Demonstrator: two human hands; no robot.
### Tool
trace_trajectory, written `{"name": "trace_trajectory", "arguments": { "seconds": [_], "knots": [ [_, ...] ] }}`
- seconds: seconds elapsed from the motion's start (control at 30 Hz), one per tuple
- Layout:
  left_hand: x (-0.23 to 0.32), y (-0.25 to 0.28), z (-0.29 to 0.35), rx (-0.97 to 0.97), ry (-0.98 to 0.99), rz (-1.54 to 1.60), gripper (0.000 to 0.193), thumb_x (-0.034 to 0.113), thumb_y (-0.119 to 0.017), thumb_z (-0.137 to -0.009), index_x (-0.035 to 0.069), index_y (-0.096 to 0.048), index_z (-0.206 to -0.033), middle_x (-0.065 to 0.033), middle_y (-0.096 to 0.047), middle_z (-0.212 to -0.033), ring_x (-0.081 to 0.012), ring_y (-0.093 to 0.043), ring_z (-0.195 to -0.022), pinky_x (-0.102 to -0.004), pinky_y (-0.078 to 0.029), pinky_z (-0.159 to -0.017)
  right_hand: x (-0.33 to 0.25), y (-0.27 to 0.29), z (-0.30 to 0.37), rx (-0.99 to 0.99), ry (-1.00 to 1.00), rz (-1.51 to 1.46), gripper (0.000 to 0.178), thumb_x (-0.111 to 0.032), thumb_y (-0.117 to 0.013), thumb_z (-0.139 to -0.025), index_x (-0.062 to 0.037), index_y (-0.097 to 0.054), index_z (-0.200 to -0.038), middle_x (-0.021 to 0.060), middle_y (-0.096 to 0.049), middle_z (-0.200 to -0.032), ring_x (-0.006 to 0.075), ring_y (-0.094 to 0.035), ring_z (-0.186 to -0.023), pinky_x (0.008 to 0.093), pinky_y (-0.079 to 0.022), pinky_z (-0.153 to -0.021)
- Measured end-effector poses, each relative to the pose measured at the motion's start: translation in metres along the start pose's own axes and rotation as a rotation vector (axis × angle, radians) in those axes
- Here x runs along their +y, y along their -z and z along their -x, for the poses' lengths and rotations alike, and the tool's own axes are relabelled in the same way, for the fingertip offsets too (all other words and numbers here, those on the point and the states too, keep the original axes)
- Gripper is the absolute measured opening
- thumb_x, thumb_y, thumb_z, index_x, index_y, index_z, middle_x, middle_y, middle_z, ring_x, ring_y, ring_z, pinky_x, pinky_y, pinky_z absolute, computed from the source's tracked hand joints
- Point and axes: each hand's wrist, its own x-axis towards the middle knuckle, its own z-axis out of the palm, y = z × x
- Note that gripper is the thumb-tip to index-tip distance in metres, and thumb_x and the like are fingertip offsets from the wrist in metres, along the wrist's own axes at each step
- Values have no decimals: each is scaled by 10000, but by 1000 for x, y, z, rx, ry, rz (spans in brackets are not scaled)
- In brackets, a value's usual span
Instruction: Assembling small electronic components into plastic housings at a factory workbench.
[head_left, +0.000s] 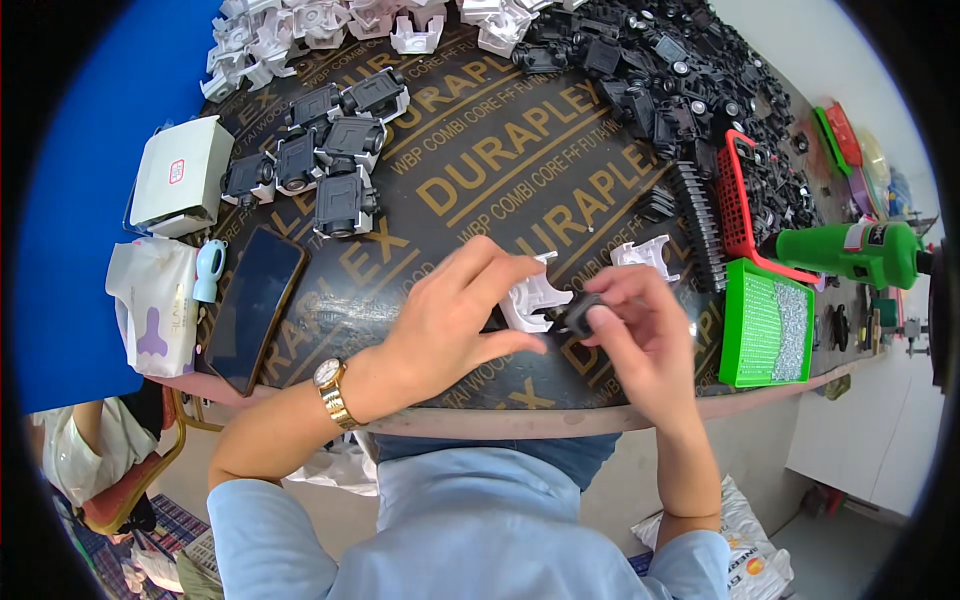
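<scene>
- White plastic bracket [530,297] is gripped by the left hand [450,320], left of the green tray [735,330].
- A small black part [578,312] is pinched against it by the right hand [645,335].

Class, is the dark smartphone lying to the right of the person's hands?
No: the dark smartphone lies left of the left hand, near the table edge.
</scene>
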Motion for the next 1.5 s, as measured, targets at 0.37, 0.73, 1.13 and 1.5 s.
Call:
{"name": "trace_trajectory", "arguments": {
  "seconds": [0.37,0.73,1.13,1.5],
  "knots": [
    [-7,-4,-1,-86,263,843,756,116,-875,-726,8,-457,-1347,-112,-529,-1275,-228,-612,-1126,-348,-537,-973,3,-4,-13,-165,67,-33,77,8,-601,-947,23,-526,-937,136,-625,-1141,99,-617,-893,238,-525,-776],
    [-16,-3,-1,184,-73,240,717,24,-878,-652,6,-459,-1233,-174,-522,-1210,-327,-590,-1046,-388,-522,-855,-4,-26,-36,-52,87,136,182,-4,-684,-877,-16,-517,-807,2,-572,-713,40,-512,-629,209,-460,-565],
    [-5,-9,1,169,-169,70,591,80,-832,-710,157,-630,-1260,-185,-548,-1241,-326,-650,-975,-367,-579,-777,-18,-8,-23,-144,548,574,69,-33,-659,-871,-2,-637,-929,151,-632,-880,342,-592,-755,399,-489,-669],
    [-3,-11,2,63,-182,54,559,141,-870,-700,34,-566,-1156,-187,-572,-1218,-375,-574,-993,-457,-497,-853,-6,223,-10,536,278,1355,87,-52,-619,-927,-1,-652,-989,147,-678,-914,271,-642,-824,373,-483,-724]
  ]
}}
